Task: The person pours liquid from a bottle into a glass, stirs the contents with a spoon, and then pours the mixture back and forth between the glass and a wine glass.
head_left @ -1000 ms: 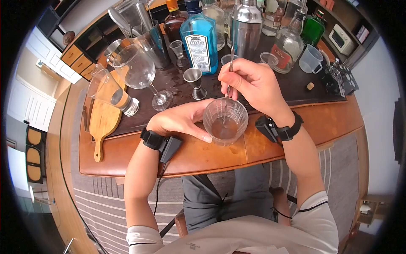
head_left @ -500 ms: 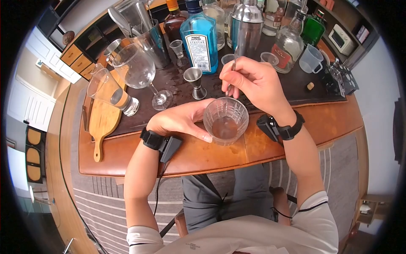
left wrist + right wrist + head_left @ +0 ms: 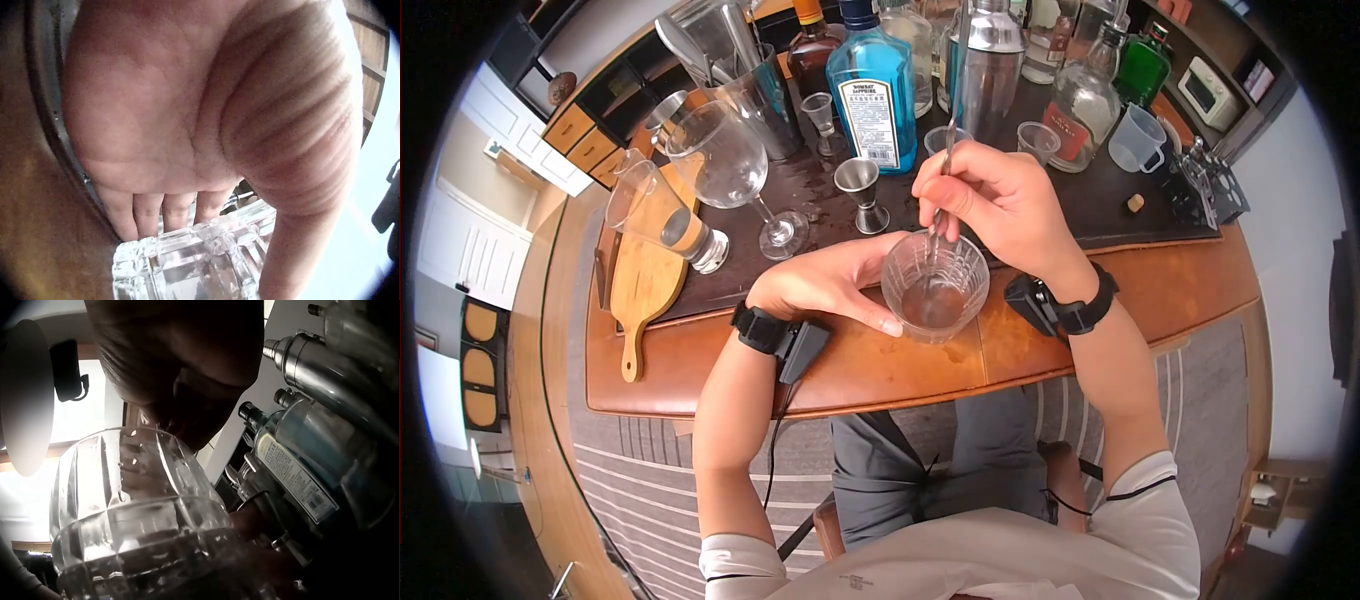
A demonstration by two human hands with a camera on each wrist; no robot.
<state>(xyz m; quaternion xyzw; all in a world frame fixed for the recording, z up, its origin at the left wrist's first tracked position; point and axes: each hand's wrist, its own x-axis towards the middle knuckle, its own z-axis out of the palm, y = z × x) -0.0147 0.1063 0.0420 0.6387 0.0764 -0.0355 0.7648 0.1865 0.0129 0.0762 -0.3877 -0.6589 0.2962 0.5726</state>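
In the head view my left hand grips a clear cut-glass tumbler at the near edge of the table. Its thumb lies along the near side, and the other fingers reach behind the glass, as the left wrist view also shows. A little clear liquid shows low in the glass. My right hand, above the far rim, pinches the thin metal shaft of a bar spoon. The spoon's lower end reaches down inside the glass. In the right wrist view the ridged glass wall stands below the darkened right hand.
A metal jigger, a blue bottle and a steel shaker stand beyond the hands. A stemmed glass, a tall glass and a wooden board are at left. A measuring cup and a cork are at right.
The spoon has shifted inside the glass, and its shaft now shows more clearly above my right hand. That hand's fingers have moved slightly. My left hand and the glass stay in place.
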